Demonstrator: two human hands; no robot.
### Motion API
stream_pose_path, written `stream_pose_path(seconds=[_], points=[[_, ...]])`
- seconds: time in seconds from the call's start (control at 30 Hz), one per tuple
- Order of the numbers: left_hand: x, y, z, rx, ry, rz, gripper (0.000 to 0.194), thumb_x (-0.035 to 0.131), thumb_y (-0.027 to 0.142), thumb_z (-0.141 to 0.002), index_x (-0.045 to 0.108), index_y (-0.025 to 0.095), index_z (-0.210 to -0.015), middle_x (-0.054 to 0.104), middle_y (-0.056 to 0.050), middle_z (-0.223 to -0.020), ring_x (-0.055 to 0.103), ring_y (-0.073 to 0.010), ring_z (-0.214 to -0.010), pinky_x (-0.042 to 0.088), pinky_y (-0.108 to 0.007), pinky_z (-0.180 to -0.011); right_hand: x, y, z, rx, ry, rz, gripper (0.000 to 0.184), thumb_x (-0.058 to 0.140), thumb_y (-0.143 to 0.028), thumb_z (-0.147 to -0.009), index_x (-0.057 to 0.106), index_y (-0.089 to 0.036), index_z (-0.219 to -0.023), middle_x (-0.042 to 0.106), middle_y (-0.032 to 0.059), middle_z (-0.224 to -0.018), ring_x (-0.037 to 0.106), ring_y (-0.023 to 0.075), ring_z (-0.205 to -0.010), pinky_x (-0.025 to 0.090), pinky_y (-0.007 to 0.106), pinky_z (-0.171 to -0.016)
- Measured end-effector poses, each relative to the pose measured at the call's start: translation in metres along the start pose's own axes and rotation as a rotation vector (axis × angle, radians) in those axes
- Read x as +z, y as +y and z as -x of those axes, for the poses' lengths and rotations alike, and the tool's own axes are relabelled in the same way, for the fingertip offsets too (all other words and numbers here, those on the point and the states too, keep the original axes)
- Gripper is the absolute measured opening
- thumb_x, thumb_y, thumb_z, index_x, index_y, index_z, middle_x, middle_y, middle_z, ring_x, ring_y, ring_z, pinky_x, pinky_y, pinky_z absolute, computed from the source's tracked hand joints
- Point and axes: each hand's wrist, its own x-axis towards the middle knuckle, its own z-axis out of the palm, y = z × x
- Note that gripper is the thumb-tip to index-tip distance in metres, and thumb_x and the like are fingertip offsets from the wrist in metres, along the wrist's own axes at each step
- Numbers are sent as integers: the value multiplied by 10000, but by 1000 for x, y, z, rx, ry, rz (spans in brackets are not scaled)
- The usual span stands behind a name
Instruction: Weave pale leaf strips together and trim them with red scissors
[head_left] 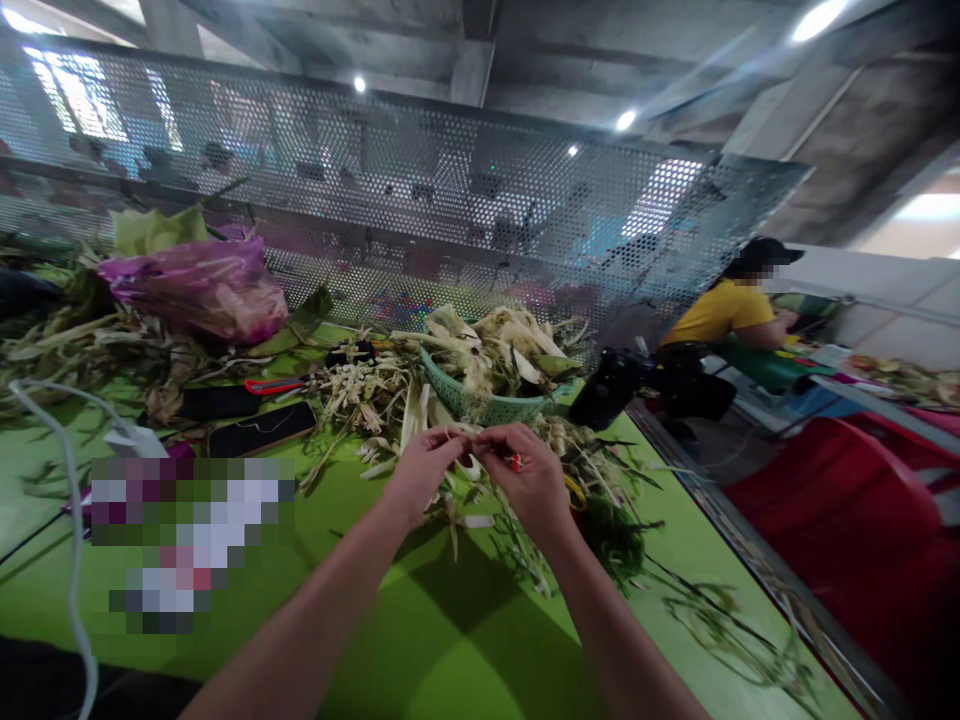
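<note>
My left hand (426, 468) and my right hand (534, 480) meet over the table, fingertips pinched close together. Something small is between them, too hidden to name. A red ring-like band (517, 462) shows on a right-hand finger. Below and around the fingers lie pale strips of dried plant stalk (454, 530). Just beyond stands a green plastic basket (491, 407), heaped with dry husks and fibrous roots (487, 350). To the right of my right hand are a yellow loop (576, 492) and a dark green tangle of fibre (616, 540).
On the green table (450, 650) lie a red cutter (274, 385), a dark phone (261, 431) and a white cable (71, 520). A purple bag (202, 285) sits back left. A perforated metal screen (420, 190) rises behind. A person in yellow (724, 312) sits right, beyond a red chair (847, 510).
</note>
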Motion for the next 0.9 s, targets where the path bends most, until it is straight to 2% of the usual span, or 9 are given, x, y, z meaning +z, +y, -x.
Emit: stream_pose_path(seconds=[0.1,0.27,0.33,0.47,0.53,0.67,0.77,0.83,0.9], points=[[-1,1,1,-41,14,13,144,598,284,-716,654,157,-678,588,-1,-621,476,-107,-611,336,-230,-595,-1,0,0,-40,-2,43,58,632,-175,-799,667,-200,-838,611,35,-840,584,164,-777,465,277,-702],[0,-1,2,-23,32,-59,179,595,323,-737,648,160,-684,603,-6,-661,499,-119,-648,367,-241,-634,-1,1,-1,10,22,50,40,635,-211,-795,661,-192,-773,603,36,-800,571,168,-757,454,284,-695],[1,0,3,15,26,-118,194,587,338,-750,641,159,-696,611,-12,-680,521,-131,-677,386,-252,-667,0,1,-1,87,29,9,80,646,-260,-783,655,-185,-756,603,36,-777,559,169,-730,445,281,-664],[4,4,6,106,24,-318,223,527,342,-808,655,159,-797,636,-35,-757,547,-151,-723,401,-261,-675,1,3,-1,329,5,-185,194,667,-362,-743,634,-173,-766,611,23,-717,537,159,-663,427,272,-613],[4,5,7,164,17,-405,223,513,336,-823,655,165,-836,644,-41,-799,555,-157,-746,406,-260,-679,2,4,-1,385,-4,-292,229,673,-391,-727,617,-172,-764,597,12,-694,521,148,-641,420,266,-602],[2,5,8,280,-19,-526,194,508,311,-833,646,179,-867,637,-34,-806,542,-154,-732,399,-253,-665,2,5,-2,394,15,-407,256,694,-398,-709,595,-174,-784,583,6,-707,515,138,-644,426,259,-604],[0,7,8,332,-52,-544,188,485,290,-846,644,189,-841,625,-29,-787,531,-152,-723,387,-247,-661,0,5,-3,419,3,-445,320,710,-383,-698,598,-183,-920,606,7,-750,543,143,-671,445,264,-621],[-1,8,8,348,-66,-526,184,499,297,-839,649,193,-818,619,-26,-775,529,-152,-725,383,-246,-667,-2,6,-3,413,-47,-442,333,696,-387,-710,611,-181,-957,621,14,-767,559,154,-700,455,280,-653],[-2,8,7,311,-67,-472,180,527,314,-821,653,188,-794,609,-18,-736,519,-147,-693,378,-245,-648,-3,6,-3,388,-63,-401,283,686,-396,-716,632,-172,-880,625,19,-756,560,162,-711,454,293,-677]])
